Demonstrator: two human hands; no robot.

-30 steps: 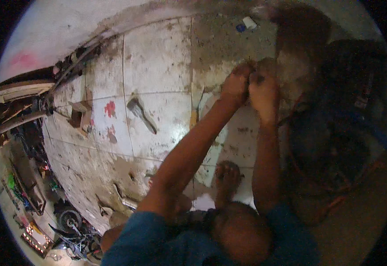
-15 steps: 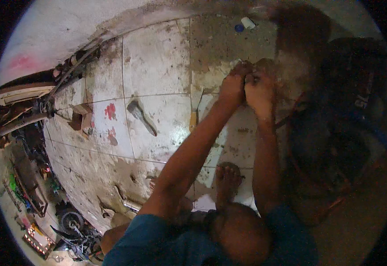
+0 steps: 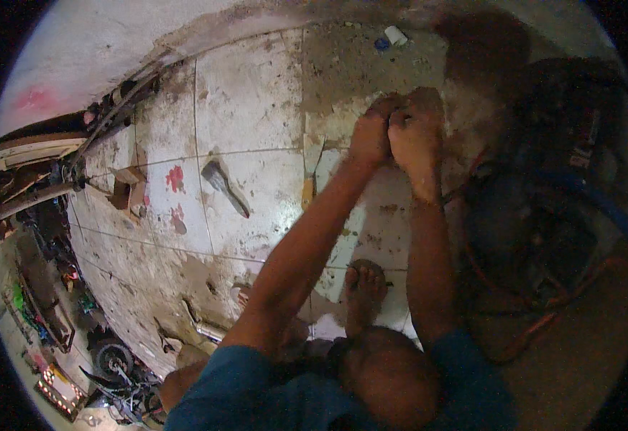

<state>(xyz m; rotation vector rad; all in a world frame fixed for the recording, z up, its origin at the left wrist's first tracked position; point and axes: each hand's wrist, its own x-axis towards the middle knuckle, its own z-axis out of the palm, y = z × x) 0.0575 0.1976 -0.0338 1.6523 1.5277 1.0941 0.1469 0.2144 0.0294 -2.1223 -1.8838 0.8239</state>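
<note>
- Your left hand point(image 3: 373, 136) and right hand point(image 3: 415, 138) meet side by side over the dirty white-tiled floor point(image 3: 246, 118), with fingers curled in.
- A dim brown shape point(image 3: 427, 99) shows just beyond your right knuckles; the light is poor there, so you cannot tell whether it is gripped, nor whether either hand is pinching anything.
- The step in hand looks like close work by 2 hands at 1 spot; judging from this pose, the next move calls for both wrists acting together.
- Nearest to your left forearm lies a flat pale-bladed scraper with a yellow handle point(image 3: 308, 189), loose on the tiles.
- Farther left is a wide grey-headed brush with a dark handle point(image 3: 225, 188).
- Beyond your hands sit a small white cylinder point(image 3: 396, 36) and a round blue cap point(image 3: 381, 44), just beside each other.
</note>
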